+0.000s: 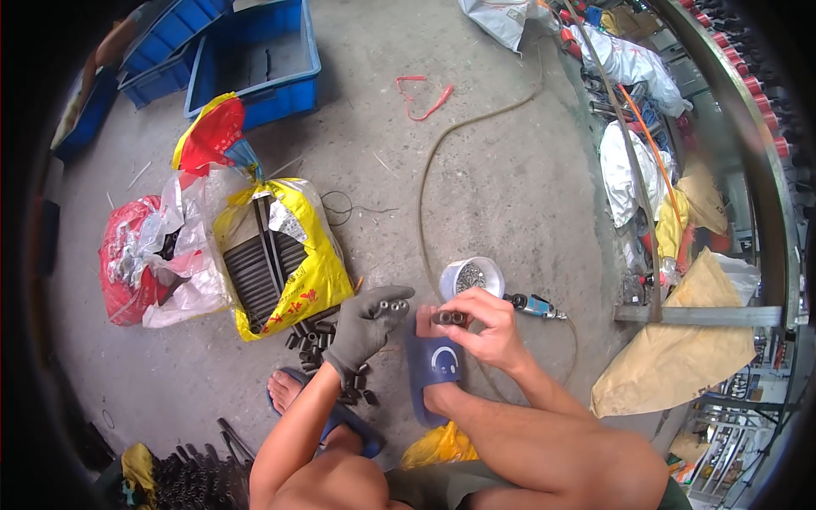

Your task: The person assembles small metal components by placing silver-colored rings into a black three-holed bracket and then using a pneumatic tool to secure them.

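Note:
My left hand (367, 327), in a grey glove, is closed round a few small silvery metal rings (393, 305) that show at its fingertips. Bare-skinned, my right hand (489, 327) pinches short dark metal sleeves (449, 318), their round ends facing my left hand. A small gap separates the two hands. Just beyond my right hand stands a white tub (473, 275) filled with small shiny metal parts. Loose short black sleeves (312, 342) lie in a heap on the floor beside my left hand.
A yellow bag (319, 255) holds stacked dark rods, with a red-and-white bag (127, 263) left of it. Blue crates (297, 92) stand far left. A blue air tool (538, 307) and its hose (425, 170) lie right of the tub. Cardboard (680, 348) leans at the right.

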